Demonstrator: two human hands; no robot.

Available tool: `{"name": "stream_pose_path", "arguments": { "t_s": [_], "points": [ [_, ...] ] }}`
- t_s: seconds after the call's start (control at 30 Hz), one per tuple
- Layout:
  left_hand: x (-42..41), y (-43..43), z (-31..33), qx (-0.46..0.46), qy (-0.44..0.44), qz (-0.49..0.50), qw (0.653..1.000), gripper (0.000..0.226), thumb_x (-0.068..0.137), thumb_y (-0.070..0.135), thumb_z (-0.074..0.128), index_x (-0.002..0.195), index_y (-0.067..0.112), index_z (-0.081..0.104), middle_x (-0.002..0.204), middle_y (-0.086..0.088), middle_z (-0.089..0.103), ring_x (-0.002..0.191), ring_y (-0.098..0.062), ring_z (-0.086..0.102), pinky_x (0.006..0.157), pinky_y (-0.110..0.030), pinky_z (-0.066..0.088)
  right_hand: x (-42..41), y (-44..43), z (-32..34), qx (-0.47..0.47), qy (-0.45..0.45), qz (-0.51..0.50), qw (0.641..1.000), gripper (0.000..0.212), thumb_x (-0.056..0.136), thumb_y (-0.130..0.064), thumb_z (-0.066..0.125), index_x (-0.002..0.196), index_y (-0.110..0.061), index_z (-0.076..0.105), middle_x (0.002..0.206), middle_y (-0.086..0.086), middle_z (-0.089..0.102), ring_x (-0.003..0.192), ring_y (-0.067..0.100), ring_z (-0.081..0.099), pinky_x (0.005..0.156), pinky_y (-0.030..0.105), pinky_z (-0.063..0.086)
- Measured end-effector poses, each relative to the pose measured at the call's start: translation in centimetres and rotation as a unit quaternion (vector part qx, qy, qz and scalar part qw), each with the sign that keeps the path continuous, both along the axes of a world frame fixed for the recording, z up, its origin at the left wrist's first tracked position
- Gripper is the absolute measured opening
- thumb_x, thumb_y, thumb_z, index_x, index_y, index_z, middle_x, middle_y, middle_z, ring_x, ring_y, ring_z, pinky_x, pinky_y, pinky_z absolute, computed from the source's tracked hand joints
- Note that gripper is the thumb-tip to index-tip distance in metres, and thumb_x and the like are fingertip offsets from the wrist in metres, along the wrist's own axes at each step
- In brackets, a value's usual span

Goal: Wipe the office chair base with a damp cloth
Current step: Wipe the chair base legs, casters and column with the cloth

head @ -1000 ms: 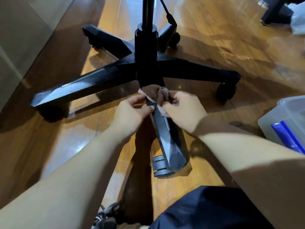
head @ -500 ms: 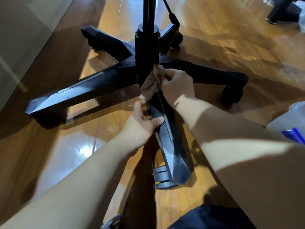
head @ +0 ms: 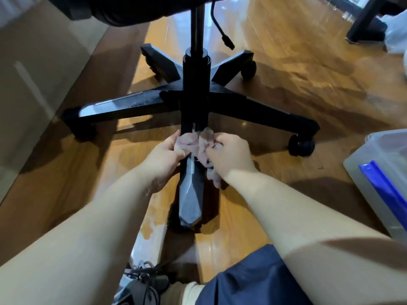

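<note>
At the six-o'clock leg (head: 189,194) of the chair base (head: 222,100), the cloth (head: 191,139) is gripped by left hand (head: 164,157) and right hand (head: 230,157), apparently so both flanks are wiped.

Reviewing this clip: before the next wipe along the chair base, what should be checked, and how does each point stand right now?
1. Cloth held: ok. The left hand and right hand both grip it.
2. Cloth on the base: ok. It lies across the near leg, close to the column.
3. Path along the near leg: ok. Nothing lies on it toward its outer end.
4. Cloth damp: cannot tell.
5. Other legs already wiped: cannot tell.
</note>
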State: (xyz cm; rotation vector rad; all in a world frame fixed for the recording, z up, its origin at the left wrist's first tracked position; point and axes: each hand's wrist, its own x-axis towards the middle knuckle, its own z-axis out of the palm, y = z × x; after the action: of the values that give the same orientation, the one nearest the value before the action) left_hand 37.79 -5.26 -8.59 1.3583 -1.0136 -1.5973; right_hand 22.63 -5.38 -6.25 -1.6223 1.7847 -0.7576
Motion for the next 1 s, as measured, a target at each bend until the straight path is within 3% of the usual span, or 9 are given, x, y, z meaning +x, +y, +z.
{"name": "stream_pose_path", "arguments": {
  "t_s": [0.07, 0.13, 0.2, 0.3, 0.47, 0.6, 0.7, 0.83, 1.0],
  "points": [
    [0.1, -0.2, -0.7, 0.007, 0.021, 0.005, 1.000, 0.056, 0.096, 0.005, 0.052, 0.144, 0.031, 0.041, 0.120, 0.003, 0.066, 0.092, -0.009, 0.068, 0.064, -0.018, 0.054, 0.0, -2.8, 0.7, -0.052, -0.058, -0.024, 0.997, 0.021, 0.092, -0.005, 0.052, 0.105, -0.006, 0.067, 0.078, 0.000, 0.057, 0.070, 0.014, 0.058, 0.063, 0.020, 0.048],
    [0.3, -0.9, -1.2, 0.017, 0.041, 0.016, 0.999, 0.059, 0.094, 0.006, 0.056, 0.144, 0.032, 0.040, 0.123, 0.006, 0.063, 0.099, -0.011, 0.066, 0.069, -0.020, 0.054, 0.1, -6.5, 1.5, -0.114, -0.006, -0.028, 0.993, 0.028, 0.095, -0.007, 0.049, 0.118, 0.003, 0.063, 0.091, 0.003, 0.060, 0.082, 0.013, 0.059, 0.076, 0.012, 0.042],
    [0.6, -1.5, -1.8, 0.014, 0.050, 0.019, 0.998, 0.061, 0.092, 0.003, 0.058, 0.144, 0.030, 0.042, 0.125, 0.003, 0.062, 0.105, -0.015, 0.065, 0.077, -0.023, 0.055, 0.3, -9.9, 1.8, -0.119, 0.057, -0.012, 0.991, 0.027, 0.096, -0.015, 0.050, 0.115, -0.007, 0.067, 0.115, 0.006, 0.063, 0.104, 0.019, 0.060, 0.087, 0.010, 0.034],
    [0.7, -2.1, -2.2, 0.010, 0.057, 0.017, 0.998, 0.062, 0.090, 0.000, 0.059, 0.144, 0.028, 0.044, 0.130, -0.002, 0.060, 0.112, -0.019, 0.062, 0.094, -0.034, 0.052, 1.2, -11.9, 0.9, -0.122, 0.142, -0.001, 0.982, 0.026, 0.096, -0.016, 0.046, 0.108, -0.016, 0.069, 0.112, 0.007, 0.067, 0.106, 0.024, 0.062, 0.093, 0.024, 0.046],
    [0.3, -2.3, -2.4, 0.007, 0.067, 0.013, 0.998, 0.061, 0.090, 0.001, 0.059, 0.143, 0.028, 0.046, 0.130, -0.006, 0.060, 0.112, -0.019, 0.062, 0.093, -0.033, 0.052, 1.8, -9.7, 0.1, -0.089, 0.052, -0.053, 0.993, 0.028, 0.093, -0.015, 0.044, 0.104, -0.019, 0.070, 0.098, 0.006, 0.070, 0.096, 0.024, 0.063, 0.088, 0.027, 0.048],
    [0.4, -1.9, -2.0, 0.009, 0.062, -0.001, 0.998, 0.046, 0.091, 0.004, 0.059, 0.132, 0.025, 0.056, 0.113, 0.002, 0.069, 0.103, -0.015, 0.065, 0.089, -0.032, 0.052, -1.1, -4.1, 0.1, -0.017, -0.012, 0.020, 1.000, 0.022, 0.083, -0.003, 0.053, 0.081, -0.017, 0.069, 0.069, 0.000, 0.065, 0.063, 0.007, 0.063, 0.057, 0.016, 0.047],
    [0.2, -1.2, -1.6, 0.019, 0.033, -0.029, 0.999, 0.023, 0.095, 0.013, 0.056, 0.113, 0.026, 0.064, 0.102, 0.006, 0.071, 0.096, -0.015, 0.063, 0.085, -0.032, 0.052, -2.6, -3.1, 1.0, -0.029, 0.041, 0.092, 0.995, 0.025, 0.082, 0.003, 0.055, 0.095, -0.009, 0.073, 0.087, 0.002, 0.068, 0.080, 0.008, 0.061, 0.068, 0.009, 0.043],
    [1.3, -0.1, -1.3, 0.048, -0.001, -0.076, 0.996, 0.035, 0.099, 0.010, 0.048, 0.120, 0.035, 0.062, 0.088, 0.008, 0.070, 0.079, -0.008, 0.064, 0.069, -0.025, 0.054, -0.2, -5.5, 1.9, 0.003, -0.024, 0.043, 0.999, 0.026, 0.091, -0.001, 0.051, 0.109, -0.009, 0.068, 0.102, 0.009, 0.067, 0.097, 0.022, 0.061, 0.088, 0.029, 0.048],
    [1.6, 1.1, -0.1, 0.045, -0.084, -0.098, 0.991, 0.036, 0.100, 0.010, 0.047, 0.117, 0.035, 0.066, 0.109, 0.002, 0.073, 0.102, -0.016, 0.069, 0.082, -0.034, 0.057, 0.0, -0.3, 1.1, 0.022, 0.079, 0.105, 0.991, 0.012, 0.094, -0.022, 0.053, 0.092, -0.020, 0.065, 0.089, 0.002, 0.065, 0.080, 0.020, 0.059, 0.059, 0.020, 0.045]
  ]
}}
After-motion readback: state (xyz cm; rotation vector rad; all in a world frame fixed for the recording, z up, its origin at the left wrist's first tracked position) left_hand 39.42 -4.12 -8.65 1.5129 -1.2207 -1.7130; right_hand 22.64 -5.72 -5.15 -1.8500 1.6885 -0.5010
